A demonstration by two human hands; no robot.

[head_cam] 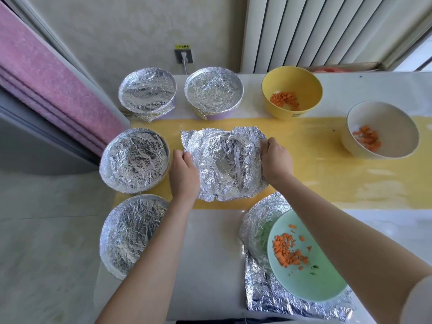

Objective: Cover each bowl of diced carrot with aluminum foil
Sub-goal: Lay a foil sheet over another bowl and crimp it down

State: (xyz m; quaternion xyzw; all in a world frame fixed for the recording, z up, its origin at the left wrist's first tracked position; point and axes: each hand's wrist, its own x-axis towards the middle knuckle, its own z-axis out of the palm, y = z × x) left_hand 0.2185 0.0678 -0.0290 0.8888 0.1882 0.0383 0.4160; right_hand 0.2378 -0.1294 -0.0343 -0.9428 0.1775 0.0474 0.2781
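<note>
A crumpled foil sheet (224, 162) lies over a bowl at the table's middle; the bowl itself is hidden. My left hand (183, 171) grips the sheet's left edge and my right hand (275, 160) grips its right edge. Several bowls wear tight foil covers: two at the back (147, 93) (214, 91), two at the left (135, 160) (131, 232). Carrot dice show in an open yellow bowl (292, 90), a white bowl (381, 129) and a green bowl (304, 256) that sits on loose foil (259, 232), partly under my right forearm.
The white table carries a yellow runner (327, 164) across its middle. A pink curtain (46, 94) hangs at the left, and a wall socket (184, 56) with a white cable sits behind the back bowls. Bare tabletop (215, 253) lies between my forearms.
</note>
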